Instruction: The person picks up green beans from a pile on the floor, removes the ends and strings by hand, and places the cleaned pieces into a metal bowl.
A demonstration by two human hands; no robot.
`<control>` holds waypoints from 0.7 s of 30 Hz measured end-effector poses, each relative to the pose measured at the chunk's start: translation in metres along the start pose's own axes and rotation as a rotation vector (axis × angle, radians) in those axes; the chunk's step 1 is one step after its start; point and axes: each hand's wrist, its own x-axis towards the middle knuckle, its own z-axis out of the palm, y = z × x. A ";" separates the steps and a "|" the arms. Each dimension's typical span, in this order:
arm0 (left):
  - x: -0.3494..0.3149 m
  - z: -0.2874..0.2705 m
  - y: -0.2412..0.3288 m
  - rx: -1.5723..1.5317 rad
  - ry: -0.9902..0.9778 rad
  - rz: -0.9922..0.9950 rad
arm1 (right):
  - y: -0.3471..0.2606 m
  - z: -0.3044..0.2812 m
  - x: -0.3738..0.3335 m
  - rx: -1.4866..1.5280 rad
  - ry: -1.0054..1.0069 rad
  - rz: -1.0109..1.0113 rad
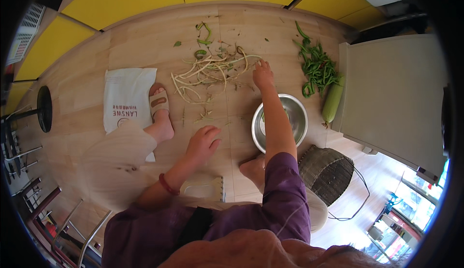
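Observation:
A loose heap of pale long beans [200,72] lies on the wooden floor ahead of me, mixed with leaves and broken bits. My right hand [263,76] reaches to the heap's right end, fingers bent together at the tip of a long bean. Below that forearm stands a steel bowl [300,132]; something green shows inside, mostly hidden by the arm. My left hand [202,145] hovers nearer me, palm down and holding nothing, its fingers loosely apart. A red bracelet [169,185] circles the left wrist.
Green peppers [316,65] are piled at the right beside a long green gourd [333,101] and a beige cabinet [391,89]. A woven basket [326,174] rests near my right knee. A white bag [126,96] lies by my left foot. Yellow cupboards [125,0] line the far side.

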 end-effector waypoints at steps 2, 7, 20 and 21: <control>0.001 -0.004 -0.001 -0.027 -0.011 -0.037 | -0.004 0.008 0.028 -0.132 -0.060 0.008; 0.002 -0.007 -0.005 -0.062 -0.064 -0.107 | -0.013 0.000 0.059 -0.148 -0.261 0.139; -0.004 -0.011 0.009 -0.016 0.008 -0.005 | -0.038 -0.083 0.014 0.786 0.313 -0.063; -0.004 -0.011 0.012 -0.023 0.026 -0.001 | -0.045 -0.098 0.002 0.905 0.314 -0.059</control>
